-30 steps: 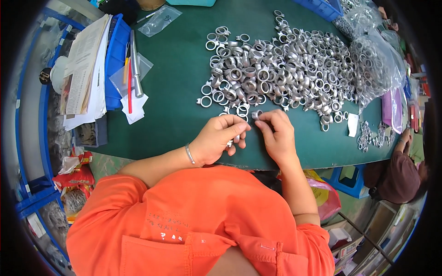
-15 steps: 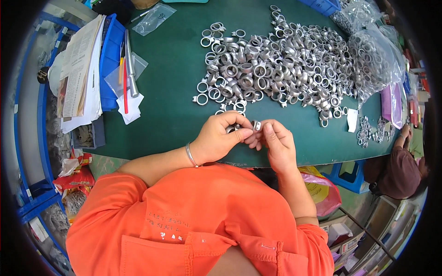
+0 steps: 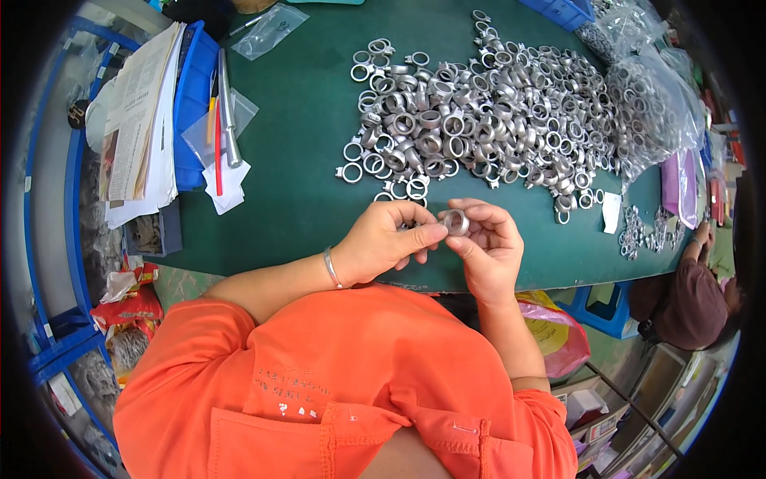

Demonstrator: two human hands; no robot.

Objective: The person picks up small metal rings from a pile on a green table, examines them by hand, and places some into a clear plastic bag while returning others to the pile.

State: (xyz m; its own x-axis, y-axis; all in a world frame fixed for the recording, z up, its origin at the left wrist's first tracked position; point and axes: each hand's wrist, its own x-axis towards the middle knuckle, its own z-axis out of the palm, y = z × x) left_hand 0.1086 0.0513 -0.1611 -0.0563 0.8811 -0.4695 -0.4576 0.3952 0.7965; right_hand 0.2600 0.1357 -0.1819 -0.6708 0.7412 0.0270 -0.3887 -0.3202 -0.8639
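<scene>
Table [image 3: 287, 239]: green, running under both hands to the orange shirt [image 3: 343, 351]; flat-looking at the near edge, so likely to let a dropped piece roll to the floor [image 3: 185, 281].
Bracelet [image 3: 332, 268]: silver, circling the left wrist; small chance of snagging if brought low over loose metal.
Left hand [image 3: 391, 239]: thumb and forefinger pressed together on the left side of the ring [image 3: 457, 224], other fingers curled beneath; cannot tell about contents of the curl.
Right hand [image 3: 496, 251]: clamped on the ring too, thumb below, fingertips above and behind.
Ring: raised off the table between both hands, opening tipped toward the camera; smooth-looking, so perhaps apt to spin or squirt free under uneven pressure.
Strays [image 3: 408, 188]: loose just beyond the fingers; easily scattered by a knuckle, or mixed up with a dropped ring.
Pile [image 3: 511, 112]: heaped farther back, unevenly stacked; liable to slide if nudged low down.
Bag [image 3: 658, 120]: clear, bulging with more rings, touching the right of the pile; likely to spill if tugged.
Tray [image 3: 550, 9]: blue, at the far side, cut off by the frame.
</scene>
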